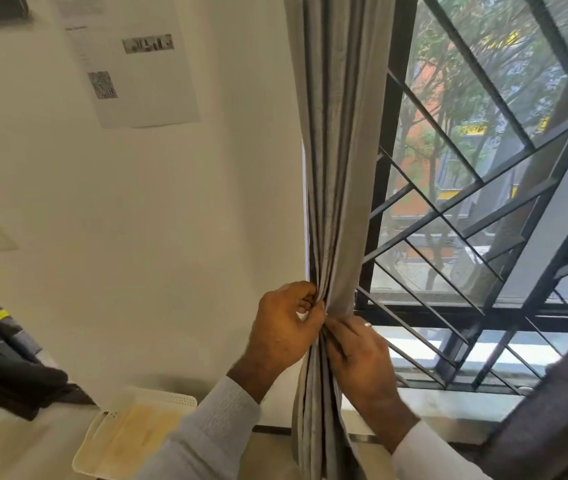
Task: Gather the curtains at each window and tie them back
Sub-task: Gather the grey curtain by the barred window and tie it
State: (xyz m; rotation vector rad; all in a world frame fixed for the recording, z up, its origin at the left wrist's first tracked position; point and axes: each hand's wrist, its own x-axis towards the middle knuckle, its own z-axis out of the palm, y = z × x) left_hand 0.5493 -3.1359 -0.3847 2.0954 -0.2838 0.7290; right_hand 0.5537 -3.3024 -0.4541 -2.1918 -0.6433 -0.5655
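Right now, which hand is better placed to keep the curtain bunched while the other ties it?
Probably left: the left hand already grips the curtain; the right hand only pinches folds.

Head view, close, forward (perhaps slightly downward)

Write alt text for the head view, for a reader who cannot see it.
Two hands pinch a gathered grey fabric curtain into a tight bunch beside a black metal window grille: the left hand grips the folds from the wall side, the right hand from the window side. A pale perforated plastic tray lies below, and a printed paper sheet hangs on the white wall.
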